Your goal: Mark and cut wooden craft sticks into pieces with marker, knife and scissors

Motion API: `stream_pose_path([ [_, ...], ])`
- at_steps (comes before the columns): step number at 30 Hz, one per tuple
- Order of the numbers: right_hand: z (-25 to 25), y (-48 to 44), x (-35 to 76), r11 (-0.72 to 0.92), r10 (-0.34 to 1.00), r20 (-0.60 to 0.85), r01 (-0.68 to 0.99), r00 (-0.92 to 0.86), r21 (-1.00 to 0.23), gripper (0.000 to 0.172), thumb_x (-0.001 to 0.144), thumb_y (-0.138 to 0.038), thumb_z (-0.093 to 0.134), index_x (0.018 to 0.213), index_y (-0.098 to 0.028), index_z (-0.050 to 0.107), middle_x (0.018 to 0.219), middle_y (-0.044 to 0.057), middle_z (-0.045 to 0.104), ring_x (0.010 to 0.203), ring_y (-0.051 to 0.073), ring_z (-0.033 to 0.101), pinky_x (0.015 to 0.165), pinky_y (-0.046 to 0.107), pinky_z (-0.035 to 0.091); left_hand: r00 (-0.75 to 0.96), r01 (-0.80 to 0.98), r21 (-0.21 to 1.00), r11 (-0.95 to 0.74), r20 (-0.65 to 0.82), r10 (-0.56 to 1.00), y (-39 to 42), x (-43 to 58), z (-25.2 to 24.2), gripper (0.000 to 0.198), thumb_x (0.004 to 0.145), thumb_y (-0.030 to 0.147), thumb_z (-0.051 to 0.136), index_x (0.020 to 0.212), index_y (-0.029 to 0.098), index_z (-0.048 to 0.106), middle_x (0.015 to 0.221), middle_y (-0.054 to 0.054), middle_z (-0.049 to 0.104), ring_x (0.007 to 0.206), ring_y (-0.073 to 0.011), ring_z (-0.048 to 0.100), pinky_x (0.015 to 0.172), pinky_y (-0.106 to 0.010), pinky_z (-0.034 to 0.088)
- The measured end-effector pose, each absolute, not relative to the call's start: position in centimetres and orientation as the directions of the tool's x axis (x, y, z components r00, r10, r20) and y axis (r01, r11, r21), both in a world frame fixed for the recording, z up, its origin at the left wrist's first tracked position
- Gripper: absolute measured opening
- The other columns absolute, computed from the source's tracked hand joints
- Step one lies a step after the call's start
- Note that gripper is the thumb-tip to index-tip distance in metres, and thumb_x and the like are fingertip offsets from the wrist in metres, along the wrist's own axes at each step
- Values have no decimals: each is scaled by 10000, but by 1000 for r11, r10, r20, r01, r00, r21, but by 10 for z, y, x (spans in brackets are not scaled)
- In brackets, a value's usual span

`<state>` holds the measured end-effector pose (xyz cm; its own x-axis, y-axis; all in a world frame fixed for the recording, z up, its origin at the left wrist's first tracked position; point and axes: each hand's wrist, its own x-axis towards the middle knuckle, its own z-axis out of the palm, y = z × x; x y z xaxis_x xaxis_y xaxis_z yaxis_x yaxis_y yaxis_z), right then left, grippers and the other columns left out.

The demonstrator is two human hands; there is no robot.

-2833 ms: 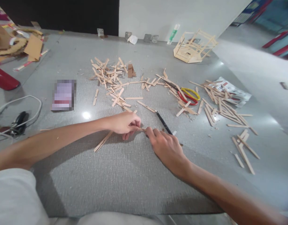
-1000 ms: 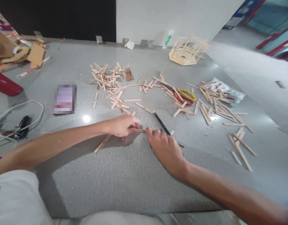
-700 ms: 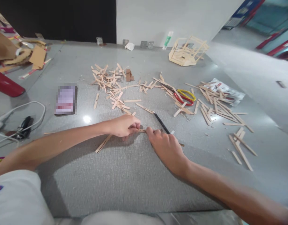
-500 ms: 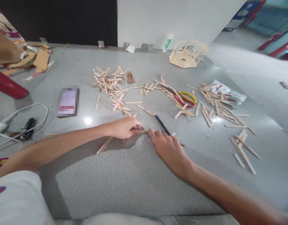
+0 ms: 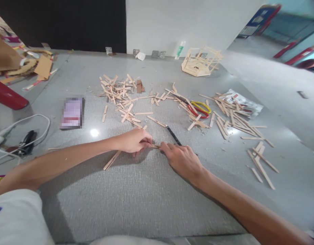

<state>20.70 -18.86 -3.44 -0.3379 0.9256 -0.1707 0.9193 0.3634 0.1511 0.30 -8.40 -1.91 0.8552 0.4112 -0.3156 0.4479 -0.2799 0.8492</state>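
Two bare hands meet over a grey table (image 5: 146, 200), joined by a thin wooden stick (image 5: 155, 146) that spans the narrow gap between them. The left hand (image 5: 136, 140), palm down, has thumb and fingers pinched together on the stick's left end; the right hand (image 5: 185, 159) is clamped over its right end, knuckles up. Whether the right hand covers anything more cannot be told. Beneath the left hand, a pair of sticks (image 5: 111, 161) lies aslant, its near end projecting toward the table's front edge. Just beyond the right hand, a slim black tool (image 5: 174, 135) rests obliquely, partly hidden by the fingers, its far tip beside a loose stick (image 5: 157, 121). Farther back lies a heap of sticks (image 5: 116, 89); to its right, scissors (image 5: 201, 115) with red and yellow handles lie among scattered pieces. At the right, more sticks partly cover a silvery packet (image 5: 245, 100). An open wooden frame (image 5: 198, 69) stands near the white panel (image 5: 185, 20), with a green-and-white tube (image 5: 180, 50) upright beside it. At the left are a blurred purple rectangle (image 5: 72, 113) and a white cable (image 5: 42, 115).
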Motion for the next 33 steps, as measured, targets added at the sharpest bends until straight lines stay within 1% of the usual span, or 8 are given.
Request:
stream_pose_path([
  [4, -36, -186, 210, 369, 918, -200, 922, -342, 116, 165, 1024, -51, 487, 1051, -179, 587, 917, 48, 780, 747, 182, 739, 540, 279, 273, 852, 451, 850, -272, -320, 414, -84, 3, -19, 269, 1008, 166, 505, 746, 170, 566, 555, 34, 589, 437, -114, 627, 502, -209, 465],
  [7, -44, -191, 211, 372, 927, -103, 916, -360, 149, 153, 1045, -81, 483, 1014, -178, 596, 859, 38, 760, 690, 168, 714, 529, 290, 255, 846, 463, 844, -271, -330, 418, -83, 3, -19, 265, 1009, 188, 526, 757, 162, 604, 541, 29, 593, 440, -125, 630, 504, -221, 476],
  [12, -49, -202, 202, 343, 872, 217, 864, -439, 367, 296, 1055, -73, 465, 838, -173, 640, 662, 17, 655, 581, 145, 611, 551, 320, 291, 852, 448, 850, -277, -310, 422, -83, 2, -23, 291, 1004, 233, 564, 729, 159, 624, 511, 21, 602, 432, -119, 620, 504, -217, 469],
  [16, -45, -207, 194, 307, 801, 333, 819, -497, 485, 366, 1060, -73, 465, 757, -159, 649, 600, 18, 606, 536, 137, 538, 556, 317, 314, 855, 427, 863, -270, -288, 432, -82, 2, -25, 308, 976, 227, 592, 675, 161, 603, 512, 15, 609, 422, -117, 623, 482, -207, 463],
  [19, -42, -208, 192, 295, 801, 336, 816, -495, 498, 338, 1040, -40, 470, 800, -145, 684, 603, 20, 615, 533, 134, 545, 554, 306, 328, 846, 442, 859, -258, -303, 439, -83, 3, -23, 329, 967, 197, 598, 641, 159, 586, 528, 8, 623, 417, -116, 626, 468, -201, 463],
  [24, -35, -209, 196, 359, 854, 228, 846, -468, 395, 287, 885, 67, 526, 806, -168, 670, 634, 24, 649, 538, 163, 622, 518, 311, 318, 829, 490, 848, -201, -383, 406, -86, 6, -20, 358, 985, 169, 560, 627, 157, 578, 483, 18, 599, 406, -125, 632, 431, -196, 463],
  [28, -29, -209, 194, 378, 833, 206, 800, -514, 465, 275, 835, 72, 534, 766, -161, 662, 604, 35, 632, 522, 177, 621, 511, 304, 332, 840, 454, 876, -162, -360, 407, -88, 7, -25, 371, 957, 170, 598, 590, 157, 546, 472, 24, 595, 382, -115, 617, 418, -189, 433],
  [33, -29, -218, 183, 322, 837, 220, 775, -501, 543, 291, 860, 75, 511, 747, -159, 643, 592, 34, 607, 507, 178, 629, 495, 278, 375, 822, 467, 872, -142, -370, 432, -95, 6, -29, 405, 966, 199, 592, 568, 162, 523, 457, 15, 590, 401, -133, 639, 434, -201, 440],
])
